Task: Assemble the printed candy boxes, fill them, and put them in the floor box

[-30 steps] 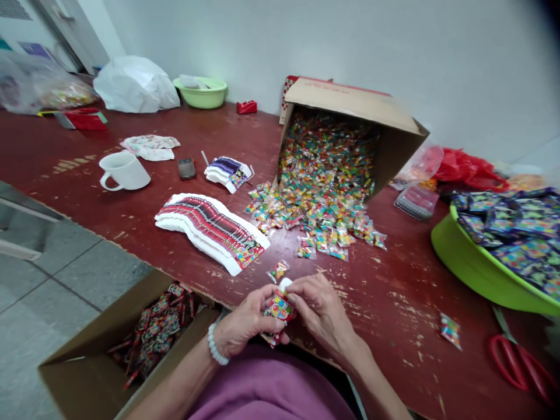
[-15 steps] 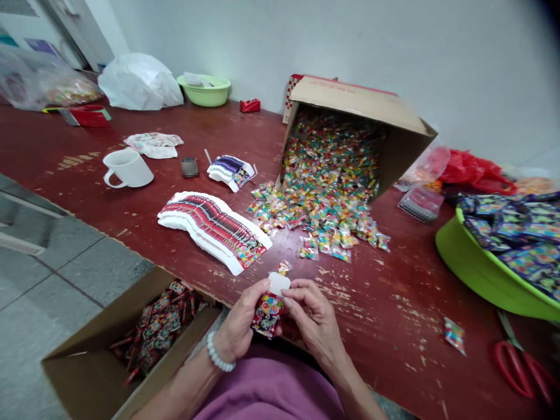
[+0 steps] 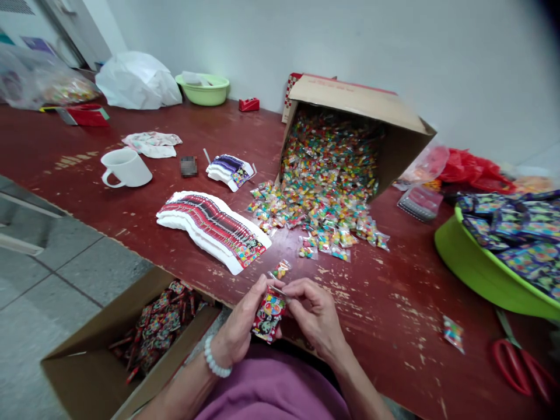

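At a scuffed red table (image 3: 371, 326), works beside a carton (image 3: 79, 376) of red packets (image 3: 161, 321) at eight o'clock and a fanned row of wrappers (image 3: 210, 227) at nine; clasps in the left hand (image 3: 240, 325), above a beaded bracelet (image 3: 210, 359), a printed packet (image 3: 268, 318) at six; pinches its top edge with the right hand (image 3: 317, 318) at five; faces a tipped box (image 3: 350, 96) of candy sachets (image 3: 324, 198) at two, a green basin (image 3: 459, 280) of purple packets (image 3: 520, 233) at three and red-handled scissors (image 3: 520, 350) at four.

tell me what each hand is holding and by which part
Both hold one red printed candy packet: the left hand grips its left side, and the right hand pinches its top edge near the right corner.
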A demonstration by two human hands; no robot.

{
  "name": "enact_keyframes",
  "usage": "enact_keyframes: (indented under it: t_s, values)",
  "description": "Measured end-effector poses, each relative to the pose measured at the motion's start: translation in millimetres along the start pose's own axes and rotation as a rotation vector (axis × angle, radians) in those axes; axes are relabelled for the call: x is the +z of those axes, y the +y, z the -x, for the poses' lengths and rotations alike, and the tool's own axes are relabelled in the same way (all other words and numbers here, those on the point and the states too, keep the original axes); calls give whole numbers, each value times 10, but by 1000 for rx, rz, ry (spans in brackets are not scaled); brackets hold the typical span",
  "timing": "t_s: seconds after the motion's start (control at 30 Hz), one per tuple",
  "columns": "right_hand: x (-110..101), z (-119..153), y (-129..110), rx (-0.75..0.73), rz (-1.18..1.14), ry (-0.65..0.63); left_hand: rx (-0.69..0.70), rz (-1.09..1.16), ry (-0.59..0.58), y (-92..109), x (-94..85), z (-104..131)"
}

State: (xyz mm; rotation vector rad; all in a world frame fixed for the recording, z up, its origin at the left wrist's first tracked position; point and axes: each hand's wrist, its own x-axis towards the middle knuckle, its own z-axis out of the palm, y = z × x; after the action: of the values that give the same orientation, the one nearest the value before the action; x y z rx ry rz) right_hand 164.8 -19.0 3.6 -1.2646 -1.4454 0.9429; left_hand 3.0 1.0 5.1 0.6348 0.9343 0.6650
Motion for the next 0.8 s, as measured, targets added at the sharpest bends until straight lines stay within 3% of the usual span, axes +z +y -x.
enact_keyframes:
  t_s: [0.07, 0.13, 0.27, 0.57, 0.63, 0.8]
  values:
    - [-8, 5, 10, -79, 87, -61, 36, -14, -8, -10, -23, -10]
    - [-1, 8, 33, -54, 106, -95, 116, -37, 6, -27, -34, -21]
    - [35, -12, 57, 127, -5, -50, 93, -18, 45, -57, -18, -29]
    - [58, -82, -5, 426, -315, -73, 29, -20, -2, -28, -18, -14]
    - [64, -70, 4, 368, -218, -37, 32, -64, 7, -34, -28, -19]
    - [85, 5, -78, -25, 33, -79, 32, 24, 97, -93, -85, -53]
